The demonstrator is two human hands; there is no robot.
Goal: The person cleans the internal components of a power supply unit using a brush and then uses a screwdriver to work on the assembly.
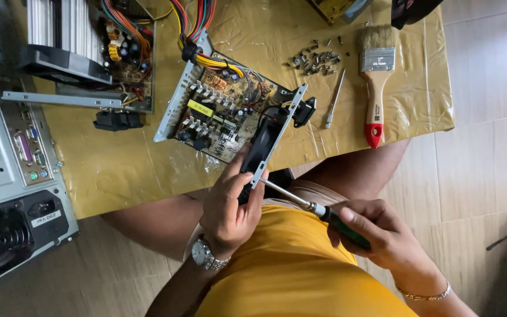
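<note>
Two hands on one job: your left hand (228, 202) is wrapped around the black fan (259, 154) and metal end plate of the opened power supply (224, 111), which hangs off the near edge of the tabletop (124, 167), over your lap. Your right hand (377, 235) is closed round the green handle of the screwdriver (306, 205), its tip touching the plate just beside your left thumb.

The risk, as I judge it: the shaft comes in at a slant, so the tip could skip off the screw and jab your thumb or the fan blades. With the unit half off the edge, a hard push could also tip it down.

Your left wrist is bent back, fingers curled over the fan; your right forearm lies low across your body, palm down.

Further out, loose screws (315, 58), a second driver (334, 98) and a red-handled paintbrush (375, 82) lie towards the far right corner; a computer case (7, 176) sits at the left.
</note>
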